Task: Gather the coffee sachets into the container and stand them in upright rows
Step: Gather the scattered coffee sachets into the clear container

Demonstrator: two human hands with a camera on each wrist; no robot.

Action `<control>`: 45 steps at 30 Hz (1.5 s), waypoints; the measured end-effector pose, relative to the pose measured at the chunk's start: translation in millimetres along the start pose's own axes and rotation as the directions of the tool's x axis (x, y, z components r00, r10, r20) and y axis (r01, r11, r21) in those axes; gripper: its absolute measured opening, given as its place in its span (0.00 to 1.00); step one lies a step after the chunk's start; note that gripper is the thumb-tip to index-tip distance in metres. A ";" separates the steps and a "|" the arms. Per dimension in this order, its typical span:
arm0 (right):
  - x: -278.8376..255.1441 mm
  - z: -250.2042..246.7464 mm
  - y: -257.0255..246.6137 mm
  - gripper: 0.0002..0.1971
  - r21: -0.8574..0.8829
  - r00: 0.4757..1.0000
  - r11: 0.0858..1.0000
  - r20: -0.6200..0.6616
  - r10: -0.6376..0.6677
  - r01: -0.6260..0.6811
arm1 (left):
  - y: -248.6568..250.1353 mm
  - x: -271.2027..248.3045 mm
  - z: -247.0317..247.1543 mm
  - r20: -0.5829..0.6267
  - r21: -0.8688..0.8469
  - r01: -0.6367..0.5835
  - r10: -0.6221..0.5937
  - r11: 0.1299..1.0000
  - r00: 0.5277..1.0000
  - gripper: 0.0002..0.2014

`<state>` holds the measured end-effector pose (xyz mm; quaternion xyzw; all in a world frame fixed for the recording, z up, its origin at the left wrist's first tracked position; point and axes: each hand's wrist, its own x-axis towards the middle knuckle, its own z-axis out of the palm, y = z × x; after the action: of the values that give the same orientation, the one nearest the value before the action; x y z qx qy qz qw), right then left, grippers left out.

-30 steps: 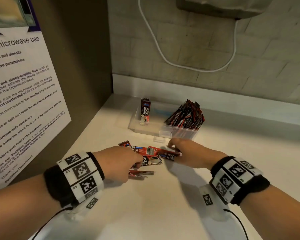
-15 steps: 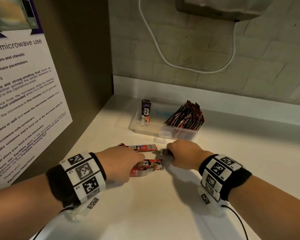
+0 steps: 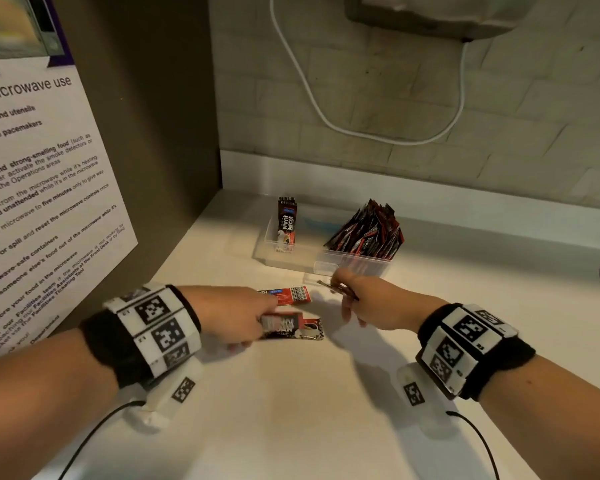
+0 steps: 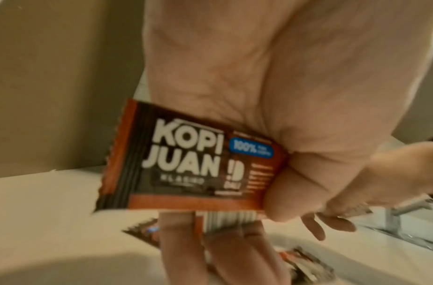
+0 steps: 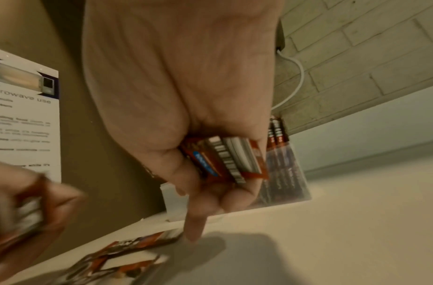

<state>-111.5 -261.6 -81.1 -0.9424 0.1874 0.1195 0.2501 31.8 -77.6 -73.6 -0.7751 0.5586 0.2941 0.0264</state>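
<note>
1. The left hand [image 3: 229,315] hovers low over the cream counter [image 3: 309,410], its fingers curled round a red-and-black "Kopi Juan" coffee sachet [image 4: 193,164] that the left wrist view shows pinched against the palm.
2. From the head view that held sachet [image 3: 293,327] pokes out at the hand's 3 o'clock side, lying roughly level.
3. At the left hand's 1 o'clock, a loose red sachet with a white barcode panel [image 3: 291,295] lies flat on the counter, just beside the knuckles.
4. The right hand [image 3: 371,303] sits at 3 o'clock from that loose sachet, near it but apart, fingers curled on a small bundle of red sachets [image 5: 225,160]. One finger points down toward the counter.
5. In the head view only the bundle's thin edge [image 3: 336,289] shows, at the top of the right hand.
6. The clear plastic rectangular container [image 3: 291,254] stands at 12 o'clock from both hands, towards the grey brick wall [image 3: 430,98].
7. Inside, an upright stack of sachets [image 3: 287,221] stands at the left end, and a leaning dark-red mass of sachets [image 3: 368,232] fills the right end, just beyond the right hand.
8. A white microwave-use notice [image 3: 42,185] hangs at 9 o'clock.
</note>
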 end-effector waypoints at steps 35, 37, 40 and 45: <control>8.9 -8.5 -36.2 0.18 0.021 0.980 0.996 0.177 -0.087 0.084 | -37.9 32.4 -27.5 -0.104 0.078 0.095 -0.086 0.992 0.991 0.14; 13.7 -10.2 -44.1 0.19 0.012 0.989 0.993 0.086 -0.119 0.119 | -41.7 29.9 -20.5 -0.106 0.110 0.084 -0.072 0.990 0.992 0.23; 14.4 -12.4 -54.2 0.17 0.094 0.984 0.980 -0.019 -0.176 0.177 | -42.1 31.3 -14.1 -0.124 0.122 0.080 -0.065 0.989 0.990 0.25; 10.1 -16.1 -57.1 0.14 0.342 0.965 0.910 -0.193 -0.176 0.235 | -44.1 31.1 -13.5 -0.089 0.123 0.101 -0.090 0.987 0.992 0.21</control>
<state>-76.7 -227.0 -46.3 -0.9011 0.1250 -0.0191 0.4147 82.7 -92.6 -90.2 -0.8094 0.5390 0.2236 0.0665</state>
